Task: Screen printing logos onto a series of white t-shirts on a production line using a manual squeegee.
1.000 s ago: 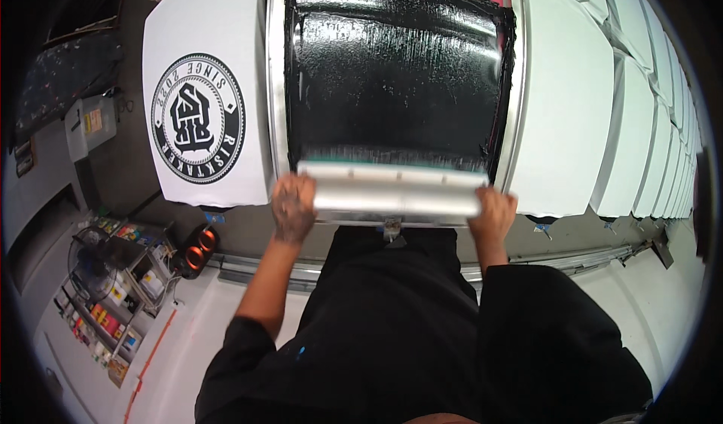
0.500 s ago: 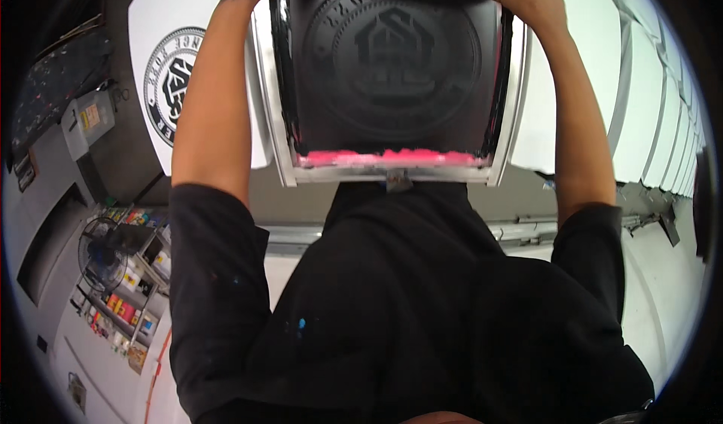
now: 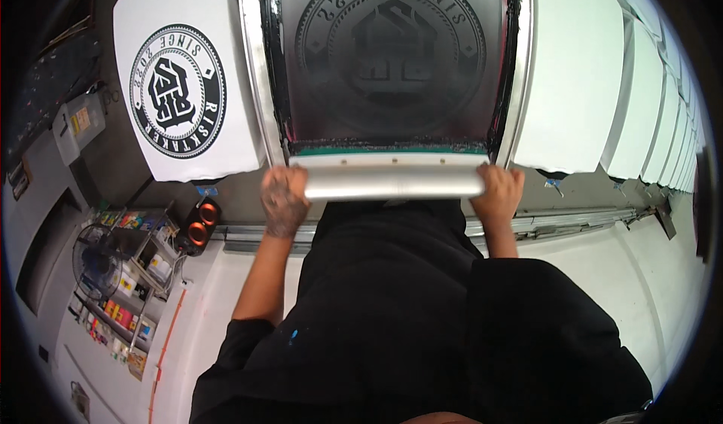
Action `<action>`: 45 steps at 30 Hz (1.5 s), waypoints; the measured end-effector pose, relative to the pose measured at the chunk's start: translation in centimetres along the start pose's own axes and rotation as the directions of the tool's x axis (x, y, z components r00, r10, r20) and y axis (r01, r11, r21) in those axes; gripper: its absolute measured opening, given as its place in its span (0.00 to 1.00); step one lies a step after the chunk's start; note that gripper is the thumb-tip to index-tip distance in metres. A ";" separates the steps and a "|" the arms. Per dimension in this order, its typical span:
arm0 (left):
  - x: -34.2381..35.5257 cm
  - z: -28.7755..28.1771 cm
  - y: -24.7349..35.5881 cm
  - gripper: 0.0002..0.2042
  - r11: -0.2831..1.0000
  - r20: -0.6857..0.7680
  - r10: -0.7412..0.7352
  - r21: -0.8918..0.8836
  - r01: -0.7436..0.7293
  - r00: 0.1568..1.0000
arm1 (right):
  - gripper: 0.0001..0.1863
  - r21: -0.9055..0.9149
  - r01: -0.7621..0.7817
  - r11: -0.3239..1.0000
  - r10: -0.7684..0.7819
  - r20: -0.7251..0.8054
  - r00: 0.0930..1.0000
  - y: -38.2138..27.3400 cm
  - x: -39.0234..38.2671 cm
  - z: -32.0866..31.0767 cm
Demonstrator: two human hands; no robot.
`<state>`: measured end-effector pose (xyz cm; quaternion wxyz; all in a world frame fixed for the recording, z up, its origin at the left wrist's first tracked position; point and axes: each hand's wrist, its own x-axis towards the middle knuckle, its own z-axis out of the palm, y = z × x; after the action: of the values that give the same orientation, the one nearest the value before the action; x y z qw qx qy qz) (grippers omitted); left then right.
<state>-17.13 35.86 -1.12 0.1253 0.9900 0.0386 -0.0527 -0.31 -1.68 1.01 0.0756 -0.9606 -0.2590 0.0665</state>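
My left hand [image 3: 285, 198], tattooed on its back, grips the left end of a silver squeegee [image 3: 392, 183] with a teal blade. My right hand [image 3: 497, 194] is closed on the other end. The squeegee lies across the near end of a screen in a metal frame [image 3: 254, 62]. Through the dark mesh [image 3: 392, 100] shows a faint circular emblem, with thick black ink along both side edges and by the blade. Left of the screen is a white fabric piece [image 3: 177, 93] printed with a black round emblem.
Blank white fabric pieces [image 3: 568, 85] on platens run in a row to the right. A shelf of containers [image 3: 124, 315], a fan [image 3: 98, 262], a black-and-orange speaker [image 3: 199, 228] and a plastic bin [image 3: 79, 126] are at the left. Metal rails [image 3: 572, 221] run below.
The squeegee went to the screen's far edge, then came back toward my body with both hands on it. The heavy ink over the mesh has thinned, showing the emblem.
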 end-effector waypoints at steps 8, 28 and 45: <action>12.9 -0.2 -3.8 0.14 0.989 -0.361 0.144 0.071 -0.127 0.921 | 0.11 -0.078 0.020 0.997 -0.037 -0.225 0.974 3.5 9.6 0.3; 2.5 -2.7 -0.7 0.17 0.998 0.017 0.058 0.004 -0.058 0.998 | 0.14 0.016 -0.017 1.000 0.016 0.040 0.999 0.3 1.4 -3.0; 18.9 0.5 -4.9 0.13 0.990 -0.342 0.134 0.003 -0.142 0.930 | 0.10 -0.060 0.073 0.996 -0.087 -0.280 0.956 5.6 15.2 1.5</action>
<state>1.17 41.68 -4.98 0.1308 0.9829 -0.0093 0.1290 15.20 1.43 -2.85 0.0907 -0.9507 -0.2855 -0.0807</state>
